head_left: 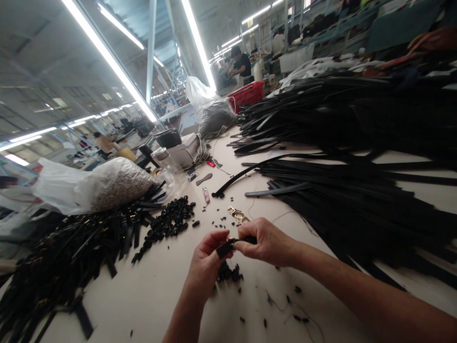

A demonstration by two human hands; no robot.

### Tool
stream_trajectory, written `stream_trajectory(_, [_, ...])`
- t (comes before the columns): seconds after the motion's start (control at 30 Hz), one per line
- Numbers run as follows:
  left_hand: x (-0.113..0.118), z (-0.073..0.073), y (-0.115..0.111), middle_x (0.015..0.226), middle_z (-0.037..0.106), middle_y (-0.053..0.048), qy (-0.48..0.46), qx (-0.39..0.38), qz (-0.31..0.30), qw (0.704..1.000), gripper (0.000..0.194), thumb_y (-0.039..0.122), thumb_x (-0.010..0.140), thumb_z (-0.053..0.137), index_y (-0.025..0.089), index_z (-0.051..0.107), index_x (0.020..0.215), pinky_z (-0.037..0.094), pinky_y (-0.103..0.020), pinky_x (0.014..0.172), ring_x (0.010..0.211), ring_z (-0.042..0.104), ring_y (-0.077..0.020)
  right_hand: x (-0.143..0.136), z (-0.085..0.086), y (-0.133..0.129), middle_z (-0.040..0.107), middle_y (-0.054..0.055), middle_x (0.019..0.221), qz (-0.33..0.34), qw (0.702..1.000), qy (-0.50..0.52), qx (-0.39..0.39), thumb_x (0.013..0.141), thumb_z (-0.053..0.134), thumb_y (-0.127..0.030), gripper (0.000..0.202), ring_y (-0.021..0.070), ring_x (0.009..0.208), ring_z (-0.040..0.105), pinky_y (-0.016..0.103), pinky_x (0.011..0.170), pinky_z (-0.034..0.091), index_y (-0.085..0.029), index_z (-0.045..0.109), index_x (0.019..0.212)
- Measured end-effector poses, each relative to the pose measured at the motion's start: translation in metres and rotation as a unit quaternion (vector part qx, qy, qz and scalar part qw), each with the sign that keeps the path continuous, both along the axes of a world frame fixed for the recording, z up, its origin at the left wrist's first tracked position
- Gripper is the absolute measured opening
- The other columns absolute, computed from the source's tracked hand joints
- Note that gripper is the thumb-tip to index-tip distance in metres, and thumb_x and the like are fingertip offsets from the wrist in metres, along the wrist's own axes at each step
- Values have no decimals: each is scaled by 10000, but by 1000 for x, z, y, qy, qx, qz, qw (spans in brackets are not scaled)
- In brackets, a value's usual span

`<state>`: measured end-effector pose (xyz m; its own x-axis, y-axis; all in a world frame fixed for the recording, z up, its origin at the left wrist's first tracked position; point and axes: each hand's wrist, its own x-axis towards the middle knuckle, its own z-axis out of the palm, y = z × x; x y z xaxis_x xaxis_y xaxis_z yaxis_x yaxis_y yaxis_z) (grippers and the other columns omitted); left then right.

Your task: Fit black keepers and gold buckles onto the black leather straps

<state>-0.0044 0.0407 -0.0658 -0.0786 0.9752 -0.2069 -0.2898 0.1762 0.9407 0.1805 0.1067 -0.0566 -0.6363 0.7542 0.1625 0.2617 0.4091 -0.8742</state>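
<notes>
Nearest the camera, the right forearm (pixel 342 286) is extended over the pale desk (pixel 143 295). At the left, black straps with gold hardware (pixel 85 247) are heaped against a filled plastic bag (pixel 114 183), with small black loops (pixel 171 216) piled beside them. In the middle, a short black strap (pixel 224 249) with a gold fitting (pixel 231 240) is pinched between thumb and fingers of the left hand (pixel 205 259); the strap is also gripped by the curled fingers of the right hand (pixel 266 240). Just beyond, a gold clasp (pixel 238 215) is laid flat. At the right, long black strips (pixel 364 209) are spread
</notes>
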Motion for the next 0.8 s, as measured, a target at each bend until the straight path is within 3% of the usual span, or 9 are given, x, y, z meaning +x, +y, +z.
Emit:
stream_trajectory(0.13, [-1, 2, 1, 807, 683, -47, -2, -21, -9, 1000, 359, 256, 594, 886, 168, 724, 902, 488, -196, 609, 663, 612, -129, 4, 0, 5, 422, -59, 509, 21, 999, -13, 32, 848, 568, -342, 297, 77, 485, 361, 210, 471, 254, -165, 546, 610])
stream_trajectory(0.3, [3, 3, -2, 705, 654, -44, 64, -50, -63, 995, 277, 317, 635, 854, 137, 714, 792, 453, -198, 579, 603, 562, -118, 4, 2, 5, 427, -39, 518, -4, 986, -36, 166, 911, 490, -351, 400, 90, 499, 364, 248, 508, 241, -174, 452, 555])
stream_trajectory(0.4, [7, 3, -2, 591, 604, -22, 81, -67, -54, 993, 277, 350, 623, 839, 136, 682, 706, 384, -184, 511, 529, 507, -107, 4, 3, 4, 495, -15, 574, -52, 972, -32, 226, 919, 491, -326, 352, 111, 527, 417, 260, 532, 279, -184, 499, 597])
stream_trajectory(0.53, [9, 0, 0, 609, 610, -27, 50, -43, 7, 998, 237, 311, 611, 817, 142, 664, 676, 384, -176, 550, 562, 505, -105, 7, 8, 4, 635, 76, 876, -150, 949, 62, 272, 921, 503, -283, 170, 181, 795, 576, 291, 743, 424, -184, 603, 827])
stream_trajectory(0.6, [9, -2, 2, 612, 604, -21, 12, -31, 41, 999, 234, 306, 609, 818, 143, 673, 695, 387, -175, 557, 561, 495, -100, 8, 8, 4, 624, 65, 815, -136, 953, 65, 262, 908, 522, -276, 191, 179, 758, 572, 295, 729, 433, -185, 599, 760])
stream_trajectory(0.67, [9, -4, 2, 602, 585, -6, -23, -23, 61, 998, 238, 310, 621, 818, 147, 686, 733, 374, -173, 534, 536, 468, -91, 6, 5, 2, 602, 31, 720, -71, 974, 25, 214, 865, 603, -312, 210, 156, 656, 549, 272, 634, 414, -184, 605, 699])
stream_trajectory(0.73, [9, -5, 1, 632, 594, -6, -26, -14, 56, 998, 231, 311, 653, 809, 151, 701, 780, 369, -174, 524, 538, 457, -88, 1, -1, -1, 626, 19, 748, -7, 989, 0, 149, 812, 689, -355, 176, 150, 652, 560, 259, 606, 405, -186, 660, 774])
stream_trajectory(0.8, [11, -5, 0, 686, 616, -17, -1, -10, 39, 999, 221, 312, 683, 802, 151, 714, 808, 383, -178, 536, 565, 468, -92, -5, -7, -3, 648, 25, 806, 3, 996, 24, 89, 805, 705, -366, 186, 163, 712, 582, 264, 648, 429, -189, 689, 862])
